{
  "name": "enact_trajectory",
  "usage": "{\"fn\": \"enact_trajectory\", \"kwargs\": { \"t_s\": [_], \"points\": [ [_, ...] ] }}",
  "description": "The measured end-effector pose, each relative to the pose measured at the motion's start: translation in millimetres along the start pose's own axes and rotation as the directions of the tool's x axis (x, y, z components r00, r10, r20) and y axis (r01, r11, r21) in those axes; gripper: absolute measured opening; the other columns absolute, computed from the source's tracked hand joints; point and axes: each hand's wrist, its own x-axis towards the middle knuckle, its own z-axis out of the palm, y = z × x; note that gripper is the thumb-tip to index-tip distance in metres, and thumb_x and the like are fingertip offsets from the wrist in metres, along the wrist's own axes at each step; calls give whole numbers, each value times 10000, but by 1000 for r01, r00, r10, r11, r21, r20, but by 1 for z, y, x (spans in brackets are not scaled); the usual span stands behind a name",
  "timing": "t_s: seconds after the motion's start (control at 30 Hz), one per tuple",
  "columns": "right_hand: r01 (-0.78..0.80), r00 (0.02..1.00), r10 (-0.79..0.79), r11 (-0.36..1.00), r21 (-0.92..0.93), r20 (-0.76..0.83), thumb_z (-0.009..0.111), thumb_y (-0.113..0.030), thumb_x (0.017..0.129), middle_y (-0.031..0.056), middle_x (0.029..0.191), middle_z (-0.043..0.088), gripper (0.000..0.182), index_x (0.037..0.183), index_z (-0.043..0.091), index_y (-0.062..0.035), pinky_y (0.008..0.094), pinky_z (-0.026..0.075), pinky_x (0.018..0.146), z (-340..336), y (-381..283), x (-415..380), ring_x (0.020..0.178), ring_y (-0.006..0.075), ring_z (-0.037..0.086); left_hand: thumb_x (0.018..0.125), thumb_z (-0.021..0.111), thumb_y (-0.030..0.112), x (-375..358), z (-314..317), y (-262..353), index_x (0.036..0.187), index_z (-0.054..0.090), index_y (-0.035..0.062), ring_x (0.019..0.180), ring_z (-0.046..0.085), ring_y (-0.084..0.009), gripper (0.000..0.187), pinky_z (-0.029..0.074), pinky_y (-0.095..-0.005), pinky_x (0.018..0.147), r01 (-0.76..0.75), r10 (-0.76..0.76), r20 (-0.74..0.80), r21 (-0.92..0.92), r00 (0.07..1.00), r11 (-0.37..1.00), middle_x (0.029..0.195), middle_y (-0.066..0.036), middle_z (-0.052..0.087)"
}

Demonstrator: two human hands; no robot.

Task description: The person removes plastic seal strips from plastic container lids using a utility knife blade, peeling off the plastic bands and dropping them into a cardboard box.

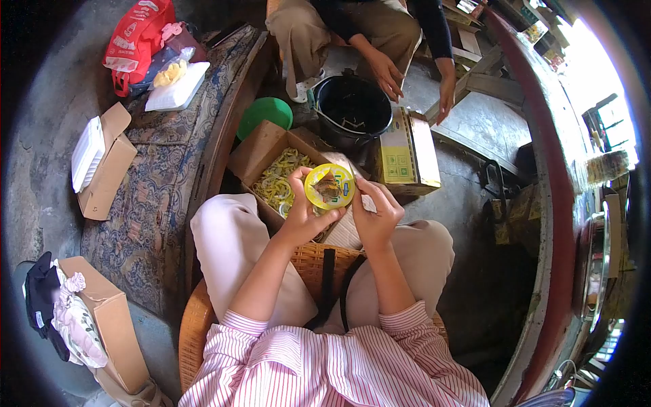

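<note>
Left hand (pixel 302 218) and right hand (pixel 380 214) are holding up a round, yellow-rimmed, brown-centred disc (pixel 329 187), fingers pinching its nine and three o'clock edges; an open cardboard box (pixel 261 146) is sitting at ten.

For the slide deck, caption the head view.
Both hands hold a round yellow-rimmed item above an open cardboard box of yellow-and-white pieces.

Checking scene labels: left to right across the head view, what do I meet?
Black cloth item, red plastic bag, green plastic bowl, held yellow-rimmed disc, yellow printed carton, red-painted beam.
</note>
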Motion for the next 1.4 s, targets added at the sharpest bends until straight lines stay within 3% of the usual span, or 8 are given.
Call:
{"fn": "enact_trajectory", "kwargs": {
  "t_s": [0.2, 0.3, 0.5, 0.7, 0.83, 1.0, 1.3, 1.4],
  "points": [
    [-42, 999, 42, 999, 26, 0, 625, 104, 638, 123, 760, 634, 302, 909, 652, -26, 253, 484, 599, 2, 7, -2, 667, 190, 629, 694, 647, 19, -3, 3, -4, 1165, 118, 116, 1115, 403, -175, 714, 415, -319, 904, -23, 25, 45, -49, 999, 999, 1149, -112, 326],
    [-166, 985, 169, 981, 105, -27, 617, 109, 647, 114, 762, 637, 279, 900, 644, -5, 240, 492, 614, 5, 7, -2, 672, 161, 628, 697, 650, 26, 1, 4, -11, 1168, 121, 109, 1118, 392, -177, 713, 381, -318, 928, -124, 121, 38, 79, 992, 989, 1143, -114, 327],
    [-304, 951, 311, 931, 203, 1, 629, 90, 678, 85, 769, 626, 221, 888, 629, 23, 221, 499, 623, 7, 15, -6, 683, 115, 611, 684, 663, 21, 3, -1, -12, 1161, 140, 105, 1105, 400, -175, 713, 364, -323, 935, -115, 115, 12, 72, 993, 991, 1139, -113, 336],
    [-490, 843, 537, 757, 433, 16, 650, 65, 696, 55, 770, 613, 171, 858, 628, 16, 210, 487, 603, 10, 20, -10, 684, 85, 585, 696, 644, 13, 8, -5, -7, 1178, 162, 123, 1098, 431, -189, 691, 398, -325, 912, -191, 196, -62, 71, 979, 979, 1164, -115, 372],
    [-331, 936, 350, 904, 270, -24, 652, 71, 679, 76, 756, 621, 158, 827, 629, 18, 215, 481, 589, 6, 17, -8, 657, 100, 597, 698, 648, 14, 8, -6, -8, 1166, 169, 115, 1092, 431, -185, 678, 383, -327, 921, -197, 205, -88, 92, 975, 976, 1155, -114, 374],
    [-212, 977, 210, 965, 154, 29, 646, 78, 657, 101, 714, 627, 167, 813, 633, 21, 225, 478, 586, 6, 9, -8, 629, 133, 613, 698, 652, 10, 8, -4, -4, 1164, 155, 110, 1093, 421, -167, 689, 340, -326, 947, -164, 170, -88, 71, 981, 984, 1145, -107, 380],
    [-211, 977, 210, 971, 115, 24, 634, 80, 665, 104, 717, 630, 177, 832, 640, 21, 232, 477, 596, 6, 5, -7, 638, 143, 616, 703, 655, 50, 6, -4, -10, 1202, 139, 79, 1101, 406, -162, 718, 312, -325, 965, -151, 156, -52, 88, 986, 985, 1137, -92, 372],
    [-218, 976, 218, 967, 130, 18, 629, 84, 665, 103, 717, 630, 182, 834, 641, 18, 234, 479, 597, 7, 5, -7, 642, 145, 619, 702, 657, 57, 6, -7, -14, 1201, 153, 71, 1104, 396, -159, 709, 312, -320, 965, -170, 177, -21, 185, 984, 968, 1138, -85, 342]
  ]
}}
